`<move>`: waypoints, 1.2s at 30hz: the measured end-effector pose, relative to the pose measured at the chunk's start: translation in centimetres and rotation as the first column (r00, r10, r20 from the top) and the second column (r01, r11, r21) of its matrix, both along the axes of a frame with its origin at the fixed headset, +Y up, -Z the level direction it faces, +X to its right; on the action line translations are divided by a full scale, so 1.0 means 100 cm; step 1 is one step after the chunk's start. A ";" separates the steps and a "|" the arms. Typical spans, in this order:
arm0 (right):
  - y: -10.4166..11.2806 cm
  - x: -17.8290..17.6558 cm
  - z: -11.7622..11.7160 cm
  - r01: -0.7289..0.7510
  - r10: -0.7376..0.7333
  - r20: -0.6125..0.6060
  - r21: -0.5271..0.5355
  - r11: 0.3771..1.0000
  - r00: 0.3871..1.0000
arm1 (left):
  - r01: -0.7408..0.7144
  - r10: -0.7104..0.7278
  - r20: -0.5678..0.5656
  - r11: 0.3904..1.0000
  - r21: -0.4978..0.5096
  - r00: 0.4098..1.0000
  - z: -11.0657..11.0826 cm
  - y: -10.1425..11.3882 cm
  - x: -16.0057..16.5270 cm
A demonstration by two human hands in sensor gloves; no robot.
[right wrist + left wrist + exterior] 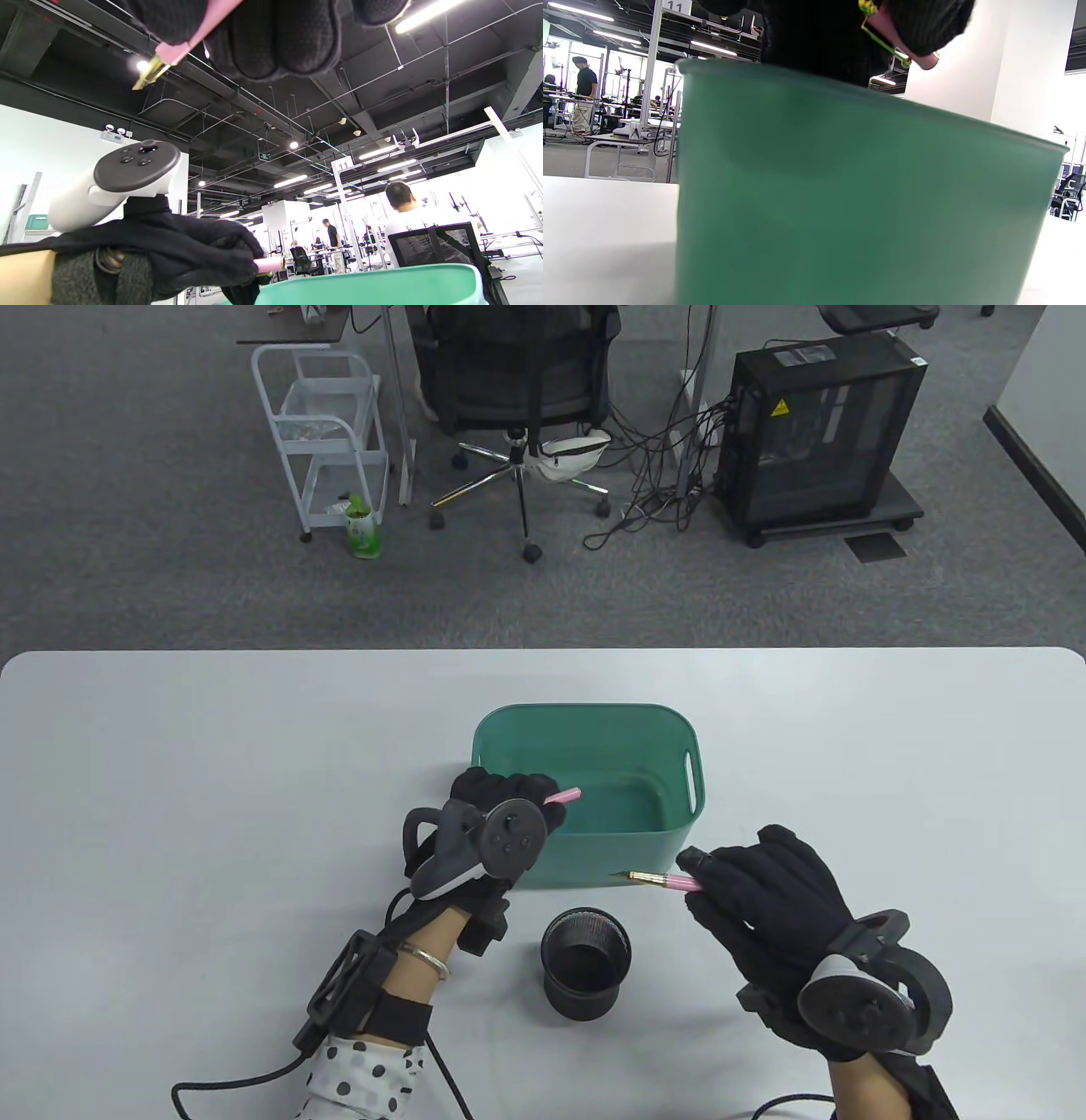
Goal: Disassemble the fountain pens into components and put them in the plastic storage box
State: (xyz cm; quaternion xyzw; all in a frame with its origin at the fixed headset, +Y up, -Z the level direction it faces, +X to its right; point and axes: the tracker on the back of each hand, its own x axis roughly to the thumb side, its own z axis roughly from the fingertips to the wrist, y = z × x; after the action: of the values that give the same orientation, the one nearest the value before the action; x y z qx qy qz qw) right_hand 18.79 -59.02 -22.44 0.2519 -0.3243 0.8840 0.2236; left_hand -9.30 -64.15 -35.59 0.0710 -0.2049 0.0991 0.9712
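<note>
My left hand hovers over the near left corner of the green plastic box and grips a pink pen cap, whose open end pokes out toward the box. In the left wrist view the cap shows its gold clip under my fingers, above the box's wall. To the right of the box, my right hand holds the pink pen body, its gold nib pointing left. The right wrist view shows that pink pen body gripped in my fingers, and the left hand with the cap.
A black mesh pen cup stands on the white table just in front of the box, between my hands. Beyond the table's far edge are an office chair, a white trolley and a computer tower.
</note>
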 end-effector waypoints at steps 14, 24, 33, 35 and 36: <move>0.000 0.000 -0.002 -0.007 0.007 0.001 -0.013 1.000 1.000 | -0.006 0.005 -0.010 0.999 -0.039 1.000 -0.010 -0.008 0.001; 0.000 0.000 -0.004 -0.020 0.020 0.008 -0.016 1.000 1.000 | -0.025 0.025 -0.007 0.999 -0.029 1.000 -0.009 -0.011 -0.005; -0.001 -0.002 -0.004 -0.027 0.027 0.006 -0.019 0.999 1.000 | -0.026 0.025 0.022 0.999 0.030 0.999 0.005 -0.005 -0.008; -0.001 -0.002 -0.004 -0.029 0.029 0.005 -0.021 0.999 1.000 | -0.022 0.021 0.031 0.998 0.054 0.999 0.011 -0.003 -0.009; -0.001 -0.002 -0.005 -0.031 0.032 0.005 -0.021 0.999 0.999 | -0.020 0.017 0.037 0.997 0.071 0.999 0.014 -0.001 -0.009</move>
State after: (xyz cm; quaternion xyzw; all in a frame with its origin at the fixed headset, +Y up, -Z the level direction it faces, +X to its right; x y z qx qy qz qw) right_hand 18.56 -59.12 -22.90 0.2520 -0.3115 0.8915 0.2114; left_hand -10.20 -64.28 -34.15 0.1056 -0.2251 0.1021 0.9632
